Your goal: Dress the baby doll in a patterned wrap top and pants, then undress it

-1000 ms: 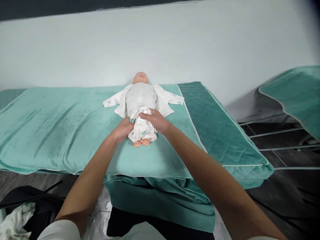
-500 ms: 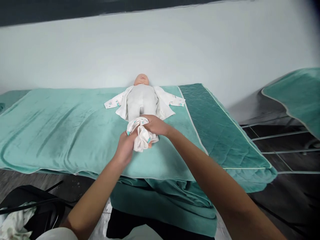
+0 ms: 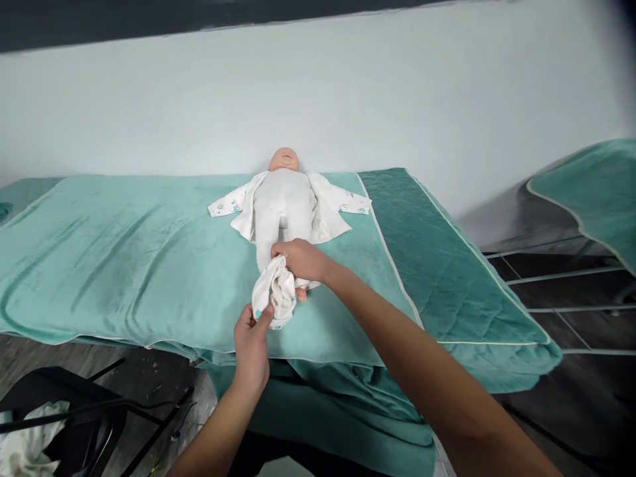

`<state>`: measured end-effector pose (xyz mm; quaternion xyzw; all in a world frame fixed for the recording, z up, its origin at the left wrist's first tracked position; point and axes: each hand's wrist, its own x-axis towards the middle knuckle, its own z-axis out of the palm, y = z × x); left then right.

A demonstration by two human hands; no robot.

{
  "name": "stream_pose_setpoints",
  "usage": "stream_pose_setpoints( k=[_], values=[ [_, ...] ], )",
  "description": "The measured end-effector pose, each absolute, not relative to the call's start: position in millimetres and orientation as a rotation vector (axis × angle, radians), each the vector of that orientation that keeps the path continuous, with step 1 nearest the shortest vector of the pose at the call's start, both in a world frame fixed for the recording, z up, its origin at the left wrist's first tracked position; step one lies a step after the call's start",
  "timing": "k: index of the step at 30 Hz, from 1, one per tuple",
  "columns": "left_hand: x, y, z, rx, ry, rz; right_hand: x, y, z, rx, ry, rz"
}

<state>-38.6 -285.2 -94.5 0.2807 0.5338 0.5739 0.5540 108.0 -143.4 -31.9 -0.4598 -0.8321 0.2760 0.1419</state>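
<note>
A baby doll [image 3: 283, 199] with a pale cloth body lies on its back on the green bed cover, its head toward the wall. An open white printed jacket [image 3: 334, 205] is spread under it, with the sleeves out to both sides. At the doll's lower legs, bunched white printed baby pants [image 3: 278, 291] hang between my hands. My left hand [image 3: 252, 341] pinches their near edge between thumb and fingers. My right hand [image 3: 303, 258] grips the upper part beside the doll's leg. One bare foot [image 3: 301, 293] shows below the cloth; the other is hidden.
The green cover [image 3: 124, 245] lies over a darker quilted mattress [image 3: 447, 265] against a white wall [image 3: 318, 86]. A black folding chair [image 3: 74, 404] with crumpled cloth [image 3: 32, 437] stands at lower left. Metal slats [image 3: 566, 278] run at the right.
My left hand has moved down toward me, drawing the bunched cloth lower and opening its fold. My right hand has shifted slightly down. More of the doll's left-side leg shows.
</note>
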Motion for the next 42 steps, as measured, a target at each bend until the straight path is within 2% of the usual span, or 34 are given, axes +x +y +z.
stream_pose_setpoints(
  k=[8, 18, 28, 36, 42],
  values=[
    [-73.1, -259.5, -100.1, 0.903, 1.44, 1.171, 102.9, -144.9, -38.2, -1.413, -2.487, 0.62],
    [-93.8, -228.6, -103.2, 0.859, 0.87, 1.037, 112.6, -141.2, -36.9, -1.168, -2.235, 1.074],
    [-107.7, -176.1, -102.1, 1.318, 1.286, 1.146, 115.0, -140.9, -34.4, -1.207, -2.174, 1.291],
    [-103.1, -151.6, -106.1, 1.525, 1.392, 1.361, 114.6, -137.1, -34.0, -1.411, -2.229, 1.016],
    [-99.8, -139.5, -106.5, 1.472, 1.419, 1.424, 99.9, -139.9, -40.1, -1.571, -2.03, 0.87]
  ],
)
